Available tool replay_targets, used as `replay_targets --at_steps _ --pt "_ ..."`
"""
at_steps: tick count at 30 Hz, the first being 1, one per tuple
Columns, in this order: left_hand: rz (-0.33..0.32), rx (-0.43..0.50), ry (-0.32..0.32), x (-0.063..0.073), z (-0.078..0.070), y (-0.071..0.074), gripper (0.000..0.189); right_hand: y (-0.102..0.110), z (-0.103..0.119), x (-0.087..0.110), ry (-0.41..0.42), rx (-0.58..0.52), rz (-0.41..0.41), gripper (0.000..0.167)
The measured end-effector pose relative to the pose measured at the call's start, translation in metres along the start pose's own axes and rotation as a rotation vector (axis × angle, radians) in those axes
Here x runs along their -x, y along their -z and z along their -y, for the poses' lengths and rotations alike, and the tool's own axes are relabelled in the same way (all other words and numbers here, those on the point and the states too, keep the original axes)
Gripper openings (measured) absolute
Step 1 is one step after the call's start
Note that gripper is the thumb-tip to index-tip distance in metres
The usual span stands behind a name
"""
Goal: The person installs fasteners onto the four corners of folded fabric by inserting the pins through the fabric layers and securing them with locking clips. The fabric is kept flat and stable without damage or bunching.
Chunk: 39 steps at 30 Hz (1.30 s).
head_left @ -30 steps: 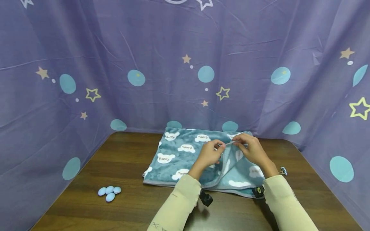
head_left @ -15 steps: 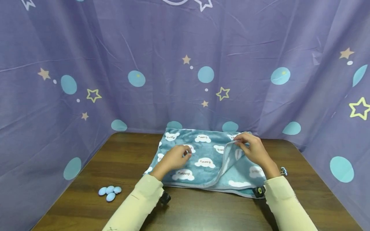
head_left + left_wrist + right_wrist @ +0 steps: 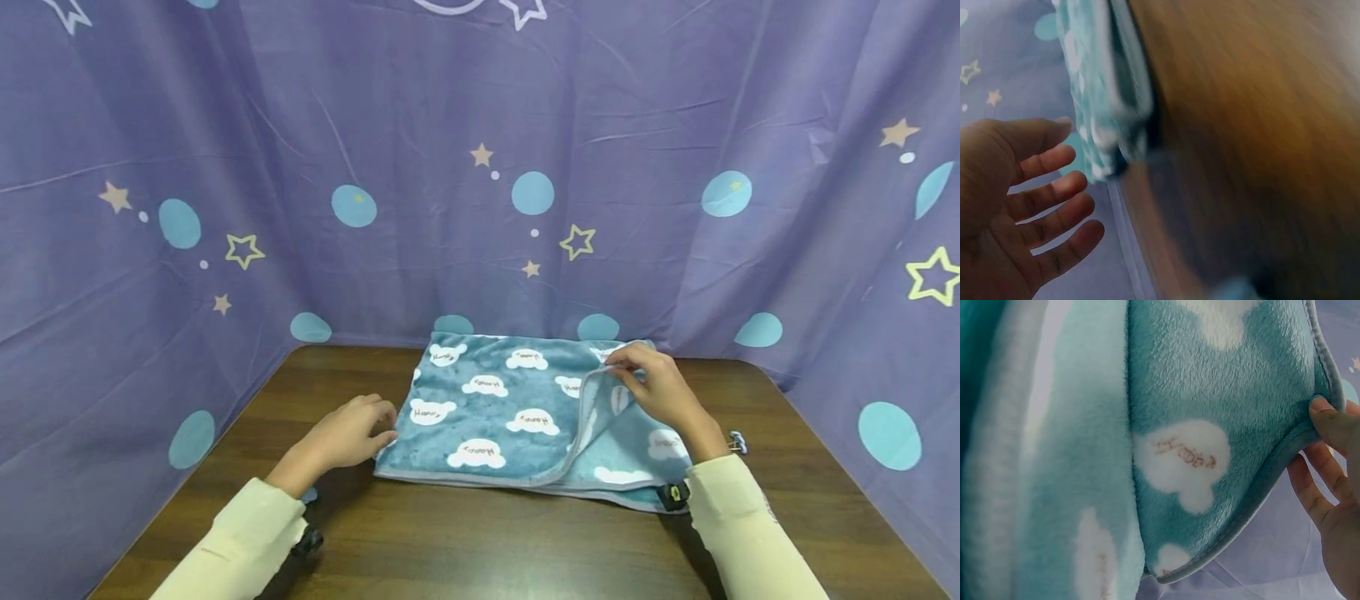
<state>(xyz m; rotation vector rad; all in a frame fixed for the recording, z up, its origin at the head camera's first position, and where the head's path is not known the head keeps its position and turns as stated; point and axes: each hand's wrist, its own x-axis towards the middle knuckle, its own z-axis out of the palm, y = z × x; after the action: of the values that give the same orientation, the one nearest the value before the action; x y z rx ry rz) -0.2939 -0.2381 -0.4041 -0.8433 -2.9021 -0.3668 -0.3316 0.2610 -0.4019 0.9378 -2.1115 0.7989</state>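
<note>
A teal fleece blanket (image 3: 480,417), printed with white bear heads and edged in grey, lies folded on the table. My right hand (image 3: 660,392) pinches the grey-edged corner of its top layer between thumb and fingers, lifting it so the paler underside shows; in the right wrist view the thumb lies over the edge and the fingers are behind it. My left hand (image 3: 348,433) is beside the blanket's left side, fingers loosely bent and holding nothing. The left wrist view shows that hand (image 3: 1035,194) with its fingers spread apart, near the folded layers (image 3: 1110,75).
On the brown wooden table (image 3: 450,542), a small pale blue piece (image 3: 309,496) peeks out by my left cuff, mostly hidden. A small blue-topped thing with thin metal prongs (image 3: 737,442) lies right of my right wrist. A purple curtain (image 3: 420,208) surrounds the table.
My left hand has let go of the blanket's edge and moved left across it to its left side, its sleeve now covering the pale blue ovals. My right hand keeps its hold.
</note>
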Motion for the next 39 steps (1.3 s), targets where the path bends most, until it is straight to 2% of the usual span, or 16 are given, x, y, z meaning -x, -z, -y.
replay_targets --at_steps 8,14,19,23,27,31,39 --pt "0.024 0.034 0.001 0.037 0.029 0.009 0.019 0.000 -0.001 0.000 0.007 0.017 0.011 0.031" --pt "0.074 0.107 -0.066 0.061 0.047 0.012 0.024 -0.005 -0.001 0.001 0.022 0.015 0.021 0.030" --pt "0.130 0.164 -0.096 0.074 0.056 0.018 0.040 -0.006 0.000 0.002 0.029 0.024 0.020 0.029" --pt "0.219 0.272 -0.071 0.078 0.064 0.021 0.055 -0.004 0.001 0.001 0.029 0.024 0.022 0.029" --pt "0.271 0.361 -0.054 0.079 0.072 0.019 0.054 -0.003 0.001 0.000 0.025 0.021 0.024 0.029" --pt "0.274 0.391 -0.040 0.079 0.076 0.016 0.046 0.000 0.002 -0.001 0.017 0.032 0.031 0.027" --pt "0.224 0.372 -0.038 0.079 0.082 0.010 0.036 0.002 0.001 -0.001 0.016 0.034 0.023 0.027"
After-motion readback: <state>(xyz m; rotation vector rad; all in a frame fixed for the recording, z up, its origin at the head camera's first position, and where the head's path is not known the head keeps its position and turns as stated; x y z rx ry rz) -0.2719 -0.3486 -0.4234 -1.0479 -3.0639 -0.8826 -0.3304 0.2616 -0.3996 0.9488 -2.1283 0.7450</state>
